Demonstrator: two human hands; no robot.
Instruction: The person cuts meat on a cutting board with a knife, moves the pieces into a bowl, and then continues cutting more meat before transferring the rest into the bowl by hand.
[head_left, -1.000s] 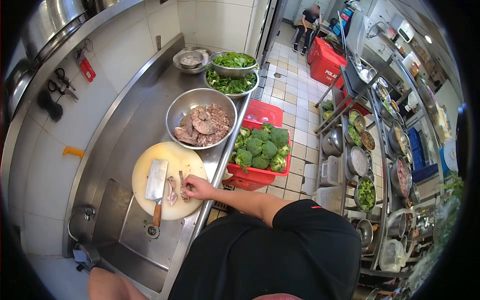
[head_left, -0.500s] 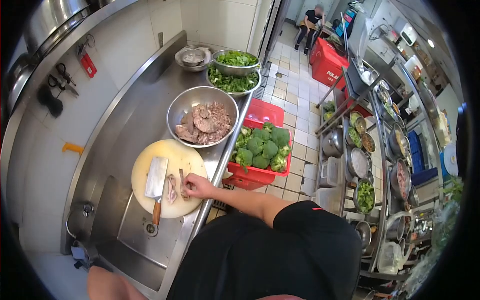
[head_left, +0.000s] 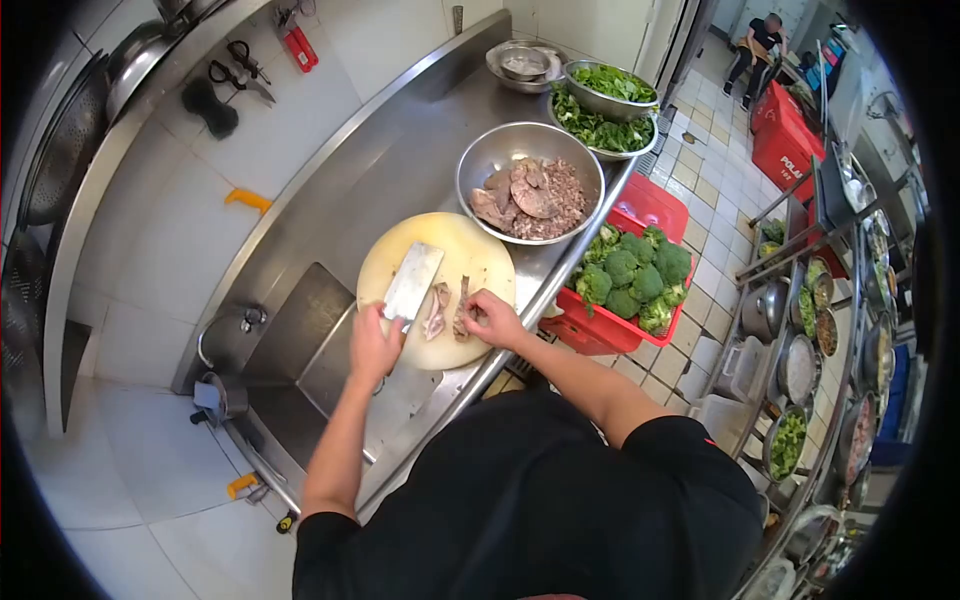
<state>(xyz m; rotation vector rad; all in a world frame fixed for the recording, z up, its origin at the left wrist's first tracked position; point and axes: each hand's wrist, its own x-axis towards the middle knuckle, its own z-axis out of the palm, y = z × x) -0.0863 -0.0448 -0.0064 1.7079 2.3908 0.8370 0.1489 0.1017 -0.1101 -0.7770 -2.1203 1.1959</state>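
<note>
A round, pale yellow cutting board [head_left: 487, 248] rests across the sink's edge. On it lies a cleaver [head_left: 415, 280], blade flat and pointing away from me. My left hand [head_left: 376, 348] is closed around the cleaver's handle, fingers close to the base of the blade. One piece of cooked meat [head_left: 436, 312] lies just right of the blade. My right hand [head_left: 492, 318] pinches a thin strip of meat [head_left: 461, 312] on the board's right side; its fingertips partly cover the strip. Beyond the board stands a steel bowl [head_left: 470, 165] with large meat slices and chopped meat.
Bowls of leafy greens [head_left: 606, 132] stand at the counter's far end. Right of the counter, a red crate [head_left: 640, 333] holds broccoli. The sink basin [head_left: 335, 375] lies below left. Scissors [head_left: 243, 62] hang on the wall. Shelves with food bowls [head_left: 798, 365] line the right; a person sits far off.
My left hand has come in from the lower left and taken hold of the cleaver's handle. The right hand stays at the meat strip. The view has turned, shifting everything rightward.
</note>
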